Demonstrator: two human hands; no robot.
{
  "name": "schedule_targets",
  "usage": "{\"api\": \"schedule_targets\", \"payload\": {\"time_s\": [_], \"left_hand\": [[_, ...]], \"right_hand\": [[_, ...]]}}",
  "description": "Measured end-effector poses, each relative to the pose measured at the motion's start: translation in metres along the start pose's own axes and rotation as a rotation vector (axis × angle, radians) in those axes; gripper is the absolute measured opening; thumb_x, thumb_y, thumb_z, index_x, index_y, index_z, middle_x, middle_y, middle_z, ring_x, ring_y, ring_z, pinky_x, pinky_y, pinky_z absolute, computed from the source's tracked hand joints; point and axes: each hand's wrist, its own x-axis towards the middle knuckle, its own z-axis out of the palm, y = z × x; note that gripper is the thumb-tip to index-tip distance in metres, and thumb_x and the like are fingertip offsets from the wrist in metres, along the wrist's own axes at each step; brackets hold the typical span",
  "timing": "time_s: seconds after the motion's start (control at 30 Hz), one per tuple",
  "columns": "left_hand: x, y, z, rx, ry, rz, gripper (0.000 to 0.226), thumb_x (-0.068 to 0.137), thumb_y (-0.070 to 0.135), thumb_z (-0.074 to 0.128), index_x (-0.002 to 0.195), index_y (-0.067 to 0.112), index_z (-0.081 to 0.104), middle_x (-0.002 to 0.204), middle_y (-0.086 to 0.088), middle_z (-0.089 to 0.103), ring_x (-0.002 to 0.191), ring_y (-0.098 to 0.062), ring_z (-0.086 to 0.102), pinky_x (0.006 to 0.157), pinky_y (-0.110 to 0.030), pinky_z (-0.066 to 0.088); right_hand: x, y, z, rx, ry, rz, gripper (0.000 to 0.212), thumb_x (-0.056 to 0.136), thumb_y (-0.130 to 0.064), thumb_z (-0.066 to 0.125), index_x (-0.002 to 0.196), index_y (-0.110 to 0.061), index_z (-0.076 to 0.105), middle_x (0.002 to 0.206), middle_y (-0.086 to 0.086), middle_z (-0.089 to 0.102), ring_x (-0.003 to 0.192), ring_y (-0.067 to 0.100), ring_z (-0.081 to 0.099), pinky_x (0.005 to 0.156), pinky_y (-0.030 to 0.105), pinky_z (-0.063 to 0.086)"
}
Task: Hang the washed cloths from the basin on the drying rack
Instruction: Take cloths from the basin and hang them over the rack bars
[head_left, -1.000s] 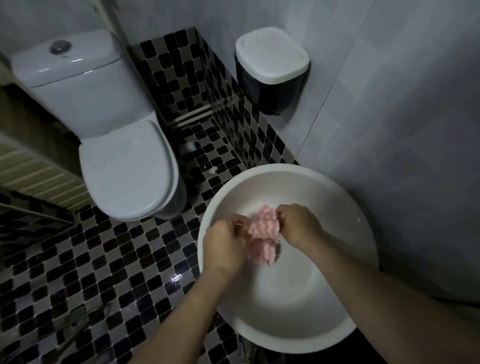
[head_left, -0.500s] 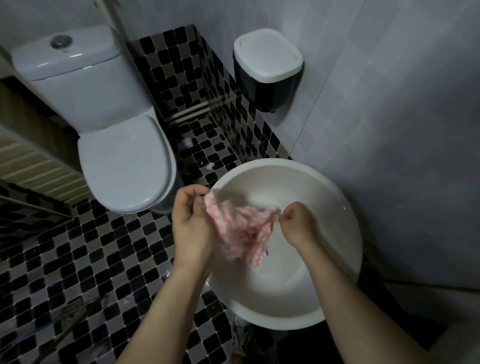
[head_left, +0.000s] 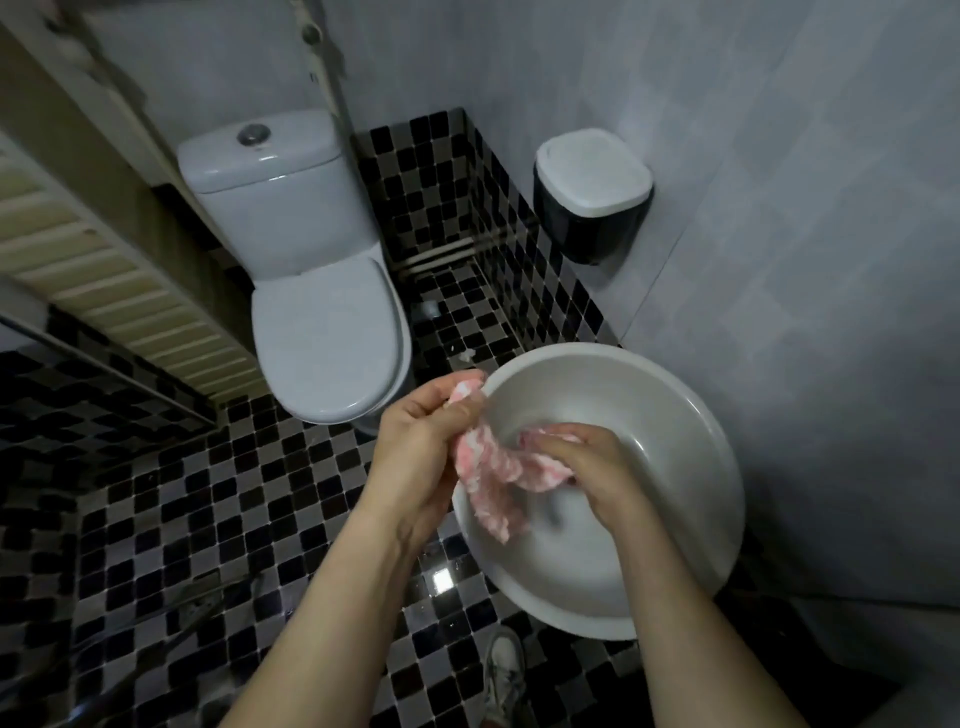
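Observation:
A pink and white cloth (head_left: 493, 480) hangs above the round white basin (head_left: 670, 395), which stands on the tiled floor by the right wall. My left hand (head_left: 421, 447) grips one end of the cloth at the basin's left rim. My right hand (head_left: 592, 467) grips the other end over the basin's middle. A loose corner of the cloth droops between them. The inside of the basin looks empty apart from this cloth. No drying rack is in view.
A white toilet (head_left: 322, 332) with its lid down stands to the left of the basin. A black bin with a white lid (head_left: 592, 197) hangs on the right wall. Black and white mosaic floor (head_left: 208, 519) spreads left; my shoe (head_left: 504, 670) shows below.
The bunched cloth has been pulled open between my hands and lifted. My left hand has moved left to the basin's rim. The view has tilted up and shows more of the wall.

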Motion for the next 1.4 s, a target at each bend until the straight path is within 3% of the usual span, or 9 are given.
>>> {"api": "schedule_targets", "payload": {"time_s": [0.13, 0.37, 0.53, 0.67, 0.97, 1.1, 1.2, 1.3, 1.4], "left_hand": [[-0.026, 0.011, -0.014, -0.045, -0.068, 0.038, 0.030, 0.087, -0.010, 0.051, 0.108, 0.003, 0.067, 0.096, -0.012, 0.073, 0.076, -0.018, 0.069, 0.064, -0.030, 0.057], [-0.078, 0.032, -0.051, -0.028, -0.059, 0.113, 0.050, 0.077, -0.021, 0.040, 0.109, 0.002, 0.070, 0.110, -0.014, 0.071, 0.092, -0.030, 0.065, 0.084, -0.042, 0.053], [-0.130, 0.053, -0.086, -0.062, 0.148, 0.198, 0.037, 0.087, -0.012, 0.042, 0.095, 0.009, 0.071, 0.069, -0.010, 0.068, 0.055, -0.015, 0.060, 0.051, -0.024, 0.050], [-0.170, 0.069, -0.125, -0.058, 0.196, 0.319, 0.039, 0.085, -0.014, 0.039, 0.099, 0.009, 0.068, 0.079, -0.017, 0.073, 0.067, -0.027, 0.068, 0.063, -0.033, 0.056], [-0.286, 0.083, -0.241, 0.480, 0.348, 0.502, 0.032, 0.082, 0.002, 0.068, 0.103, 0.023, 0.056, 0.064, 0.000, 0.060, 0.055, -0.010, 0.054, 0.050, -0.025, 0.045], [-0.321, 0.079, -0.291, 0.815, 0.657, 0.501, 0.008, 0.080, 0.019, 0.063, 0.075, 0.025, 0.062, 0.061, 0.007, 0.060, 0.062, -0.015, 0.055, 0.055, -0.031, 0.042], [-0.350, 0.076, -0.320, 0.407, 0.865, 0.566, 0.030, 0.079, 0.001, 0.051, 0.055, 0.018, 0.059, 0.051, 0.007, 0.051, 0.055, -0.015, 0.044, 0.053, -0.029, 0.031], [-0.380, 0.080, -0.331, -0.198, 0.661, 0.687, 0.026, 0.078, -0.001, 0.041, 0.065, 0.006, 0.062, 0.062, -0.007, 0.057, 0.060, -0.019, 0.051, 0.056, -0.028, 0.041], [-0.407, 0.082, -0.341, -0.334, 0.566, 0.749, 0.039, 0.090, -0.002, 0.038, 0.076, 0.006, 0.074, 0.080, -0.014, 0.069, 0.077, -0.023, 0.066, 0.072, -0.031, 0.054]], "right_hand": [[-0.034, -0.035, 0.009, 0.048, 0.076, -0.151, 0.023, 0.087, -0.001, 0.063, 0.079, -0.020, 0.075, 0.084, 0.003, 0.074, 0.082, 0.018, 0.069, 0.075, 0.023, 0.054], [-0.118, -0.105, 0.052, -0.011, -0.117, -0.349, 0.035, 0.078, 0.011, 0.042, 0.063, -0.016, 0.058, 0.067, 0.000, 0.059, 0.064, 0.013, 0.052, 0.063, 0.023, 0.041], [-0.180, -0.134, 0.112, 0.105, -0.519, -0.333, 0.024, 0.097, -0.012, 0.044, 0.097, -0.009, 0.068, 0.075, 0.005, 0.059, 0.055, 0.011, 0.050, 0.053, 0.021, 0.041], [-0.223, -0.151, 0.159, -0.129, -0.772, -0.414, 0.026, 0.095, -0.022, 0.059, 0.117, -0.013, 0.067, 0.074, -0.006, 0.068, 0.065, 0.004, 0.063, 0.061, 0.016, 0.050], [-0.305, -0.168, 0.269, -0.706, -0.784, -0.784, 0.008, 0.077, -0.029, 0.079, 0.081, -0.022, 0.077, 0.073, -0.003, 0.072, 0.064, -0.003, 0.057, 0.064, 0.018, 0.047], [-0.336, -0.170, 0.314, -0.708, -0.768, -0.959, 0.012, 0.080, -0.027, 0.077, 0.075, -0.017, 0.076, 0.070, -0.006, 0.070, 0.066, 0.003, 0.058, 0.066, 0.027, 0.046], [-0.351, -0.168, 0.337, -0.527, -0.856, -0.867, 0.016, 0.082, -0.028, 0.076, 0.073, -0.015, 0.075, 0.060, -0.013, 0.063, 0.057, 0.000, 0.051, 0.059, 0.020, 0.041], [-0.365, -0.154, 0.359, -0.427, -1.023, -0.696, 0.021, 0.087, -0.030, 0.069, 0.074, -0.014, 0.070, 0.055, -0.008, 0.052, 0.049, 0.005, 0.043, 0.051, 0.022, 0.035], [-0.382, -0.140, 0.383, -0.292, -1.240, -0.463, 0.026, 0.089, -0.031, 0.062, 0.081, -0.006, 0.059, 0.050, 0.000, 0.043, 0.039, 0.010, 0.034, 0.051, 0.029, 0.029]]}}
